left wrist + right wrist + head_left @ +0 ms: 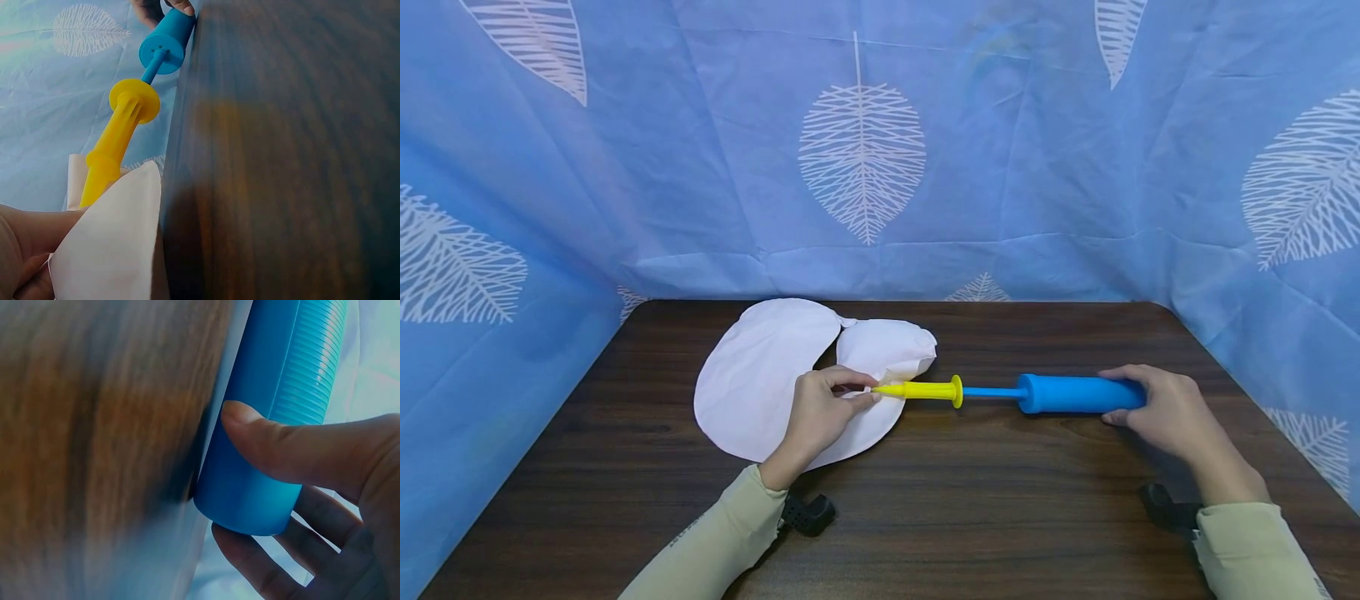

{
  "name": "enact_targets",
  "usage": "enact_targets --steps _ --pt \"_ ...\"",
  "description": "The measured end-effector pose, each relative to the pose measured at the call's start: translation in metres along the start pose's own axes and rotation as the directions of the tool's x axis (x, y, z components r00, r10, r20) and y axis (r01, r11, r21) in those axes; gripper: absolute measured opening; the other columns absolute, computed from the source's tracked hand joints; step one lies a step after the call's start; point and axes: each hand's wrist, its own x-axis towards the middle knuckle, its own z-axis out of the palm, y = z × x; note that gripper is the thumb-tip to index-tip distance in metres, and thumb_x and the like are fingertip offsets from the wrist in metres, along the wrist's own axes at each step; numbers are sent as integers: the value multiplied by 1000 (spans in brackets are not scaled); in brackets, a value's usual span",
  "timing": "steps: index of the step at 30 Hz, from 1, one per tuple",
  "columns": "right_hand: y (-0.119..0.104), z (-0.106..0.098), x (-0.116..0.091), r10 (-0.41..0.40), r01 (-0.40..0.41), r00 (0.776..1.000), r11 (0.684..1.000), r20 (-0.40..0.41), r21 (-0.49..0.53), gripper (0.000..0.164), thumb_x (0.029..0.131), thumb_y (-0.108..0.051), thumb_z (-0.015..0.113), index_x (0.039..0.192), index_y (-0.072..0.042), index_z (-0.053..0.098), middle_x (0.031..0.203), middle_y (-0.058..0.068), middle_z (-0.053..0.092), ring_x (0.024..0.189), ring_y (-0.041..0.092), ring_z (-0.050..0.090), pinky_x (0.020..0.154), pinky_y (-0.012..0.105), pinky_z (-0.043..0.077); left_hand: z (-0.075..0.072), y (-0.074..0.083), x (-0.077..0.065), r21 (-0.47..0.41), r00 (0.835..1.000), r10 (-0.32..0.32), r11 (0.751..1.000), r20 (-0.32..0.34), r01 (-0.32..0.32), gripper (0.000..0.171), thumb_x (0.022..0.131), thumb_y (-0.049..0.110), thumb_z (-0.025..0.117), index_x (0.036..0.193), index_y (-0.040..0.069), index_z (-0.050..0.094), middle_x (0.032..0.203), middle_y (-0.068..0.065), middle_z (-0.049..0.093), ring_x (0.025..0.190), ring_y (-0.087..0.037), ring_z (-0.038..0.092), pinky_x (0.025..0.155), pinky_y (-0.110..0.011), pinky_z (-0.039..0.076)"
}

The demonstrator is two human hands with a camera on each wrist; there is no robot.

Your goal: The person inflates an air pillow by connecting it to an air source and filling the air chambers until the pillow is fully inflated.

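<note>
A hand pump with a blue barrel [1075, 394] and a yellow nozzle end [928, 390] lies sideways above the table, its thin blue rod [991, 392] drawn out between them. My right hand [1172, 408] grips the barrel's far right end, thumb on one side, as the right wrist view shows. My left hand [820, 412] pinches at the nozzle's tip, where the edge of a flat white balloon [752, 383] meets it. In the left wrist view a fold of the white balloon [119, 244] covers part of the fingers and the tip, so the exact join is hidden.
The dark wooden table [970, 517] spreads under both hands. A blue curtain [985, 167] with white leaf prints hangs behind it and along both sides. Black wrist devices [808, 515] sit under both forearms.
</note>
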Motion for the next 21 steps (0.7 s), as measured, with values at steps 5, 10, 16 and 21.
enact_targets --steps 5,10,16,21 --pt "3 -2 0 12 -12 1000 1000 6 -5 54 88 -10 87 138 0 68 144 43 56 128 65 51 97 79 45 0 -1 0 1 1000 -4 1000 0 4 18 82 -3 89 94 11 87 97 -5 83 95 -22 77 85 -38 66" --pt "8 -4 -1 14 -14 1000 1000 3 -10 54 88 -9 87 138 -1 68 144 43 56 127 64 52 96 78 46 0 -1 0 6 1000 -7 1000 1 7 18 83 -2 89 94 11 87 97 -5 83 95 -21 77 83 -34 65" --pt "12 -4 -2 25 -25 1000 1000 -7 -12 53 88 -8 85 137 -1 68 143 44 55 126 64 52 95 78 45 0 0 0 13 1000 -4 1000 0 4 17 83 -2 89 94 11 87 97 -5 83 96 -21 77 84 -34 65" --pt "14 -4 -2 31 -31 999 999 -11 -17 54 88 -8 85 138 0 68 143 45 54 125 65 51 94 78 45 0 1 0 13 1000 -16 1000 -2 16 16 84 -1 89 94 11 88 97 -4 84 95 -20 75 86 -38 63"
